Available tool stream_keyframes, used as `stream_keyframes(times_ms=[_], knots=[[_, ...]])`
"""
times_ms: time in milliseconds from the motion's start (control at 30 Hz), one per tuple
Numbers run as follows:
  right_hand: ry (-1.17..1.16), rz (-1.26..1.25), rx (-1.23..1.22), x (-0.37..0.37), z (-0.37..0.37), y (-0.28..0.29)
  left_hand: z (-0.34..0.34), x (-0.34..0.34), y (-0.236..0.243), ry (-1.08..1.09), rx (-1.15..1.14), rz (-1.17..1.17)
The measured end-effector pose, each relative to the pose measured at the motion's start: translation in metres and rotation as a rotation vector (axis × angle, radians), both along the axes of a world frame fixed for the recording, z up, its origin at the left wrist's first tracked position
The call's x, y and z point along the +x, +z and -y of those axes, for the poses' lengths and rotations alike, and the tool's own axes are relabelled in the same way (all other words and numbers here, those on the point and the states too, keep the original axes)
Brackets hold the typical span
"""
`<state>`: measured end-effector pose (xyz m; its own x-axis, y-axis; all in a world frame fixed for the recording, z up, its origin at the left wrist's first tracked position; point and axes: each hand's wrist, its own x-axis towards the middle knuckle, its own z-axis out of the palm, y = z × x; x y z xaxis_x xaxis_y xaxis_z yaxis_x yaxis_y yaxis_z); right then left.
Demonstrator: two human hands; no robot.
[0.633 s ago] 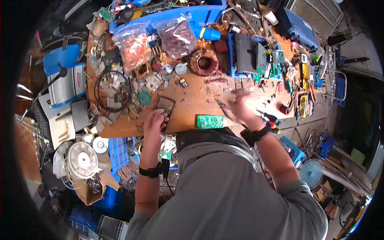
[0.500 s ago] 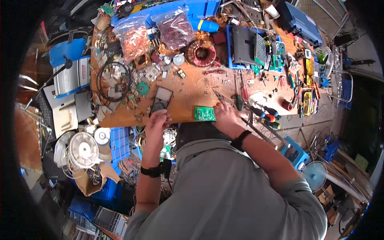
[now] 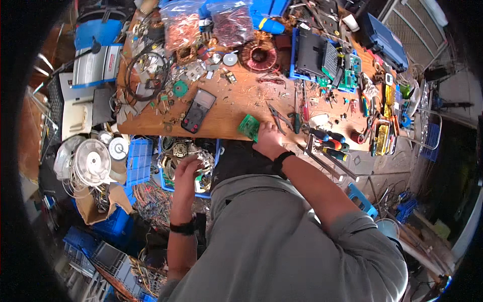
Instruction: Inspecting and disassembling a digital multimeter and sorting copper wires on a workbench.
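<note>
My right hand [image 3: 267, 136] grips a green circuit board [image 3: 249, 126] near the front edge of the wooden bench [image 3: 231, 108]. Long-nose pliers [image 3: 282, 121] lie just beyond that hand, with screwdrivers [image 3: 329, 141] to its right. My left hand [image 3: 186, 173] is off the bench's front edge, over a blue crate [image 3: 163, 166] of metal and electronic scrap; its fingers are curved and apart, with nothing visible in them. A dark handheld device [image 3: 200, 105], with a screen and buttons, lies on the bench beyond it.
Bags of copper scrap [image 3: 181, 27], a wound copper coil [image 3: 259, 55], a tray of electronics [image 3: 312, 60] and a cable loop [image 3: 147, 75] crowd the back and left of the bench. Fans [image 3: 91, 161] stand at left, a hard case [image 3: 382, 43] at back right.
My left hand has let go of the handheld device and moved down off the bench edge. My right hand has come from among the tools onto the circuit board, which is now lifted or turned.
</note>
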<state>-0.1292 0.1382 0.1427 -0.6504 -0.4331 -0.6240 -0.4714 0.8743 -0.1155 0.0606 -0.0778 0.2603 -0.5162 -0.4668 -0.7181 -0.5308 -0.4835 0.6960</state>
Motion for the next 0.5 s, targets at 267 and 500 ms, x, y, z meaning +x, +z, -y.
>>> stream_keyframes(times_ms=[267, 500], knots=[[-0.189, 0.127, -0.517, -0.015, 0.079, 0.090, 0.008, -0.045, -0.041, -0.169, 0.134, -0.243], [0.104, 0.203, -0.592, 0.016, 0.115, 0.064, 0.016, -0.018, -0.082, -0.055, 0.013, -0.355]])
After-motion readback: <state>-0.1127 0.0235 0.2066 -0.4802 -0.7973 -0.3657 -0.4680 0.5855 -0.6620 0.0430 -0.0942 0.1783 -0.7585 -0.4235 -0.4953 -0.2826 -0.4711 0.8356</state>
